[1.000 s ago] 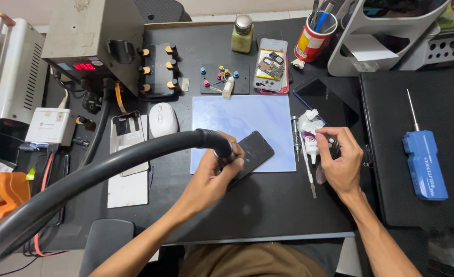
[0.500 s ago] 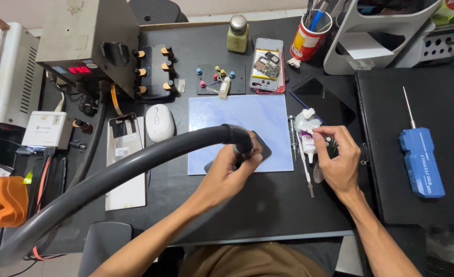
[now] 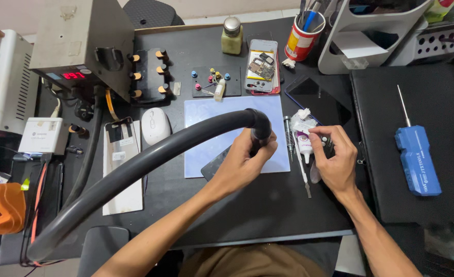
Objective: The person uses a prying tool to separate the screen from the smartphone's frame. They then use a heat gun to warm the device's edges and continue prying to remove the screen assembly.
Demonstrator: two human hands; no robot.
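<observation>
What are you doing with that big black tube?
A person sits at a dark workbench. Their left hand grips the end of a thick black hose and holds it over a dark phone lying on a pale blue mat. Their right hand rests by a small white glue bottle and a thin metal tool.

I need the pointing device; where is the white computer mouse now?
In the head view, the white mouse lies left of the blue mat, below the black nozzle holder.
</observation>
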